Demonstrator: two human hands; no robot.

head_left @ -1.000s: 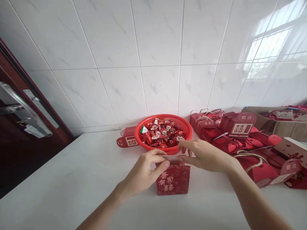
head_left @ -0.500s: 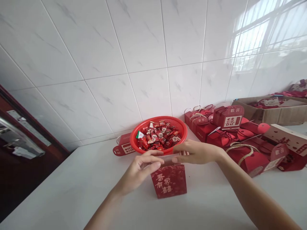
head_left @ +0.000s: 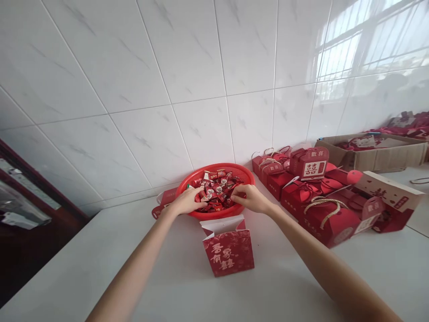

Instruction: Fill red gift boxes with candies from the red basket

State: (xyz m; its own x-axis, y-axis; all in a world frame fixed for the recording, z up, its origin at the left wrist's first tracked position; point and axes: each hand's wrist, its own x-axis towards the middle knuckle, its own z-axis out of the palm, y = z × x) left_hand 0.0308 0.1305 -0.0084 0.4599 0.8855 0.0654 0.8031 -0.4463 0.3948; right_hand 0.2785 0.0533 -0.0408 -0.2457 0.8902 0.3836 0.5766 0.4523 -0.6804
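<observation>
A red plastic basket (head_left: 214, 166) holds a heap of wrapped candies (head_left: 217, 190), mostly red. My left hand (head_left: 187, 200) reaches over the basket's left rim, thumb and fingers apart against the candies. Over the right rim, my right hand (head_left: 250, 197) has its fingers curled at the candies; whatever is between the fingertips is hidden. In front of the basket stands a red gift box (head_left: 229, 252) with pale Chinese characters, upright, its top flaps open. Neither hand touches this box.
Red gift boxes (head_left: 310, 167), several with rope handles, crowd the right side of the white table (head_left: 167, 277). Behind them sits a cardboard carton (head_left: 378, 158) of red items. Another red box (head_left: 164, 202) lies left of the basket, against the tiled wall (head_left: 201, 129).
Both hands have left the open top of the gift box and moved forward into the candy basket. The box's flaps now show. The view has shifted slightly.
</observation>
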